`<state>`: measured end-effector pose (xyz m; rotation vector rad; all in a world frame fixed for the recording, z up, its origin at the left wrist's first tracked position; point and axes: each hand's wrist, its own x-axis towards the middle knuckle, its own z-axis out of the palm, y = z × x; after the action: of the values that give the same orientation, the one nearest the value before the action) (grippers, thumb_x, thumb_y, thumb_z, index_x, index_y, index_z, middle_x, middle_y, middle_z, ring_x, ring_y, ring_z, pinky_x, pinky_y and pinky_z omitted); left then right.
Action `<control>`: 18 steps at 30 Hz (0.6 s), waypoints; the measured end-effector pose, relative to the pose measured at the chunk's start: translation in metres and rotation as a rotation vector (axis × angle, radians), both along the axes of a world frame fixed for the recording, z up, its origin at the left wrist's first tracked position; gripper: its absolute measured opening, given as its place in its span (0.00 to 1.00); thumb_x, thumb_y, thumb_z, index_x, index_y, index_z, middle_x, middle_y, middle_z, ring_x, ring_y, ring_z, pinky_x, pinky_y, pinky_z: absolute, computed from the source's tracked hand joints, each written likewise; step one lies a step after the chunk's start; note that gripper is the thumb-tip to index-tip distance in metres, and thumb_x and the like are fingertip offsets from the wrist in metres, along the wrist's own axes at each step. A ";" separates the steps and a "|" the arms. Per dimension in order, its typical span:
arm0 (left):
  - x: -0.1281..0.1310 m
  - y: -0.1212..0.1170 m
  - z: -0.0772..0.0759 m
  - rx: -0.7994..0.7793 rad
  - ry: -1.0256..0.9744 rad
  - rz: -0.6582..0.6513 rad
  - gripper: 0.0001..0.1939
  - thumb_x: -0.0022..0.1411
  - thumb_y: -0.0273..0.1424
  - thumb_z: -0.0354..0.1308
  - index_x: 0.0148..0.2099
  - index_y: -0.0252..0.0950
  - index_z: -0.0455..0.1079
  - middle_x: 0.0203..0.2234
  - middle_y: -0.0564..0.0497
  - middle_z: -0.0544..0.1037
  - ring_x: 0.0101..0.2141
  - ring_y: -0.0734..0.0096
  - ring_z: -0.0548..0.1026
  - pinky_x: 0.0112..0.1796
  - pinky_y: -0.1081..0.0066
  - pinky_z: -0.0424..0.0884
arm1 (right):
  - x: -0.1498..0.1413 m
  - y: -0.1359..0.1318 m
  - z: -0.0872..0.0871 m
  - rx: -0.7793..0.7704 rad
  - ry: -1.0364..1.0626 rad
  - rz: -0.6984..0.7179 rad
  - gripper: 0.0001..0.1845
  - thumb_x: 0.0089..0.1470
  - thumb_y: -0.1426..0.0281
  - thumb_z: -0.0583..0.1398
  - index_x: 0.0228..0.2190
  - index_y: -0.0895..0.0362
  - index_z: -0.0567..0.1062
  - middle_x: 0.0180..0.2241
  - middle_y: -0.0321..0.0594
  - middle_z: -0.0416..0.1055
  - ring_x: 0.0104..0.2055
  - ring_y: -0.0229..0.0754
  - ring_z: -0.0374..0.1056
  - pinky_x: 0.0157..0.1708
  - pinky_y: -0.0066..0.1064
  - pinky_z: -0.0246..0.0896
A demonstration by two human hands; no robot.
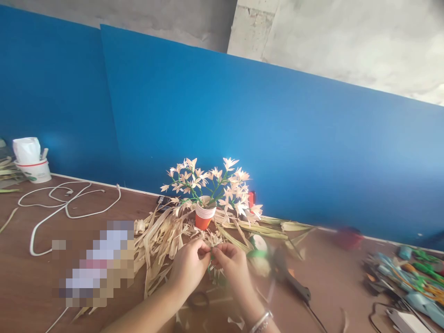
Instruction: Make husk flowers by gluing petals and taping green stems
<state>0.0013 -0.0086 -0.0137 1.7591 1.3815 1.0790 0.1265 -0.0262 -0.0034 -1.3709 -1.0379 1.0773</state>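
My left hand (192, 261) and my right hand (231, 261) meet at the middle of the table, fingertips pinched close together. Between them shows a bit of thin green stem (211, 264), mostly hidden by the fingers. Pale petal-like pieces (213, 238) lie just beyond the fingertips; whether they join the stem I cannot tell. Behind my hands stands an orange and white cup (204, 217) holding branching green stems with many cream flowers (231, 192). Dry corn husks (166, 236) spread around the cup, mostly to its left.
To the right of my hands are a roll of green tape (258, 249) and a black glue gun (293, 280) with its cord. Coloured cords (416, 273) pile up at the far right. A white cable (65, 206) and white tub (34, 169) are at left. A blue partition (260, 125) backs the table.
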 end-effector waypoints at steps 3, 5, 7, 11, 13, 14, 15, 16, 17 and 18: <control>0.000 -0.001 0.001 0.019 0.018 -0.004 0.04 0.50 0.29 0.55 0.27 0.38 0.71 0.24 0.50 0.77 0.28 0.65 0.73 0.29 0.71 0.61 | -0.002 0.000 0.002 -0.009 0.034 0.005 0.14 0.36 0.62 0.65 0.17 0.60 0.70 0.16 0.35 0.66 0.19 0.34 0.61 0.20 0.26 0.57; 0.000 -0.001 0.003 0.011 0.022 -0.015 0.04 0.50 0.29 0.55 0.27 0.38 0.71 0.25 0.50 0.77 0.28 0.65 0.73 0.30 0.71 0.61 | -0.002 0.000 0.002 -0.002 0.053 0.011 0.14 0.36 0.62 0.64 0.17 0.60 0.70 0.16 0.35 0.66 0.19 0.34 0.60 0.20 0.25 0.56; -0.001 -0.001 0.004 -0.008 0.021 -0.033 0.04 0.50 0.29 0.55 0.29 0.38 0.72 0.25 0.50 0.77 0.28 0.65 0.73 0.30 0.71 0.62 | -0.002 0.000 0.002 0.013 0.059 0.018 0.14 0.36 0.62 0.64 0.18 0.61 0.70 0.16 0.34 0.65 0.18 0.33 0.59 0.19 0.25 0.55; -0.002 0.001 0.004 -0.056 -0.040 -0.099 0.08 0.50 0.29 0.55 0.33 0.38 0.74 0.26 0.50 0.78 0.28 0.65 0.73 0.30 0.71 0.64 | 0.000 0.000 0.001 0.023 0.061 0.036 0.14 0.37 0.62 0.64 0.18 0.60 0.71 0.16 0.34 0.65 0.18 0.32 0.57 0.19 0.24 0.52; -0.002 0.003 0.003 -0.066 -0.085 -0.138 0.09 0.49 0.28 0.55 0.33 0.38 0.74 0.28 0.49 0.78 0.30 0.64 0.73 0.32 0.70 0.65 | 0.002 0.000 0.001 0.025 0.066 0.042 0.14 0.38 0.62 0.64 0.18 0.60 0.71 0.16 0.34 0.65 0.18 0.32 0.57 0.19 0.24 0.52; -0.002 0.004 0.003 -0.071 -0.102 -0.152 0.09 0.49 0.28 0.55 0.33 0.38 0.75 0.29 0.49 0.78 0.31 0.64 0.73 0.33 0.70 0.65 | 0.002 0.000 0.001 0.024 0.069 0.047 0.14 0.37 0.61 0.64 0.18 0.60 0.71 0.15 0.33 0.65 0.18 0.32 0.57 0.19 0.24 0.52; -0.002 0.005 0.002 -0.077 -0.112 -0.163 0.09 0.50 0.28 0.54 0.33 0.37 0.75 0.30 0.49 0.78 0.32 0.63 0.74 0.34 0.70 0.66 | 0.003 0.000 0.001 0.022 0.070 0.054 0.14 0.37 0.61 0.64 0.18 0.60 0.71 0.15 0.33 0.64 0.18 0.32 0.57 0.19 0.24 0.52; -0.002 0.006 0.001 -0.084 -0.119 -0.174 0.10 0.50 0.29 0.54 0.34 0.37 0.75 0.30 0.48 0.79 0.33 0.63 0.74 0.35 0.70 0.66 | 0.004 0.001 0.001 0.021 0.071 0.061 0.14 0.37 0.61 0.64 0.17 0.60 0.71 0.15 0.33 0.64 0.18 0.32 0.57 0.19 0.24 0.52; -0.002 0.007 0.000 -0.089 -0.124 -0.182 0.10 0.51 0.29 0.54 0.34 0.37 0.75 0.30 0.48 0.79 0.33 0.63 0.74 0.35 0.69 0.66 | 0.004 0.001 0.001 0.019 0.069 0.068 0.14 0.37 0.61 0.64 0.17 0.60 0.71 0.15 0.33 0.65 0.18 0.32 0.58 0.19 0.24 0.52; -0.002 0.008 0.000 -0.093 -0.129 -0.189 0.10 0.51 0.31 0.54 0.35 0.37 0.75 0.30 0.48 0.79 0.33 0.62 0.74 0.35 0.69 0.66 | 0.004 0.001 0.001 0.017 0.064 0.074 0.14 0.37 0.61 0.64 0.17 0.60 0.71 0.15 0.33 0.65 0.17 0.32 0.58 0.18 0.24 0.52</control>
<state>-0.0011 -0.0005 -0.0140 1.6843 1.1447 0.9908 0.1309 -0.0248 -0.0024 -1.2851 -1.0552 1.1571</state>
